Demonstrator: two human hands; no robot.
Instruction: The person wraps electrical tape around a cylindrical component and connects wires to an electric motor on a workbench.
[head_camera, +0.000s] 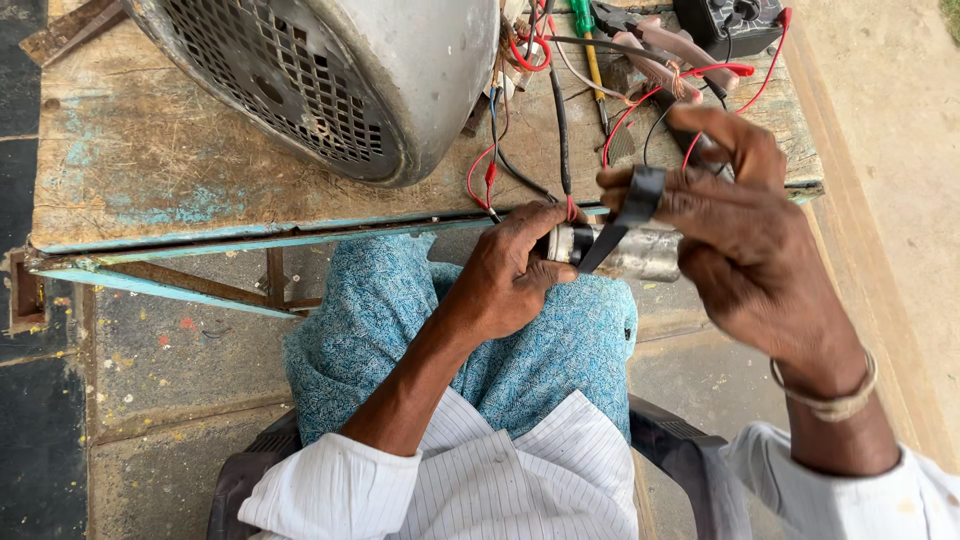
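Your left hand (505, 270) pinches the silver cylinder (640, 252); right hand (745, 235) grips the black tape (622, 215). Slack tape may wrinkle or snag the red wires (480, 170).

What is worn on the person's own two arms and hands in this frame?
Both hands are bare, without gloves. The left hand and right hand emerge from white pinstriped shirt sleeves rolled up the forearms. A thin pale band bracelet circles the right wrist.

left hand (510, 275) gripping capacitor (640, 252), right hand (740, 240) taping
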